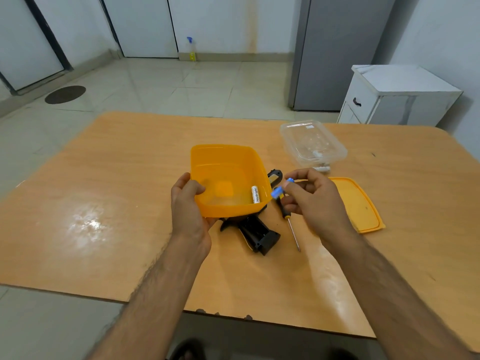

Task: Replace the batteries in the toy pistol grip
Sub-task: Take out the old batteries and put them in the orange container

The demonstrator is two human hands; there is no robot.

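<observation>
Orange tub (226, 162) is gripped at its rim by left hand (191, 203), tilted, lifted off the bench (104, 203). 1 white battery (255, 194) lies loose inside, away from those fingers. 2 blue batteries (281, 187) are pinched by right hand (311, 198); blurred. Toy grip (259, 233) lies open below the tub, between both hands. Risks: white battery sliding out if tilted further; blue ones dropped from a loose pinch; old and new mixed up.

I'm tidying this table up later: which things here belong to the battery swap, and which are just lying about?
In use:
toy pistol grip
orange tub, in left hand
white battery inside the tub
blue battery, in right hand
screwdriver
orange lid

Lying about:
clear container
spray bottle
white cabinet
</observation>
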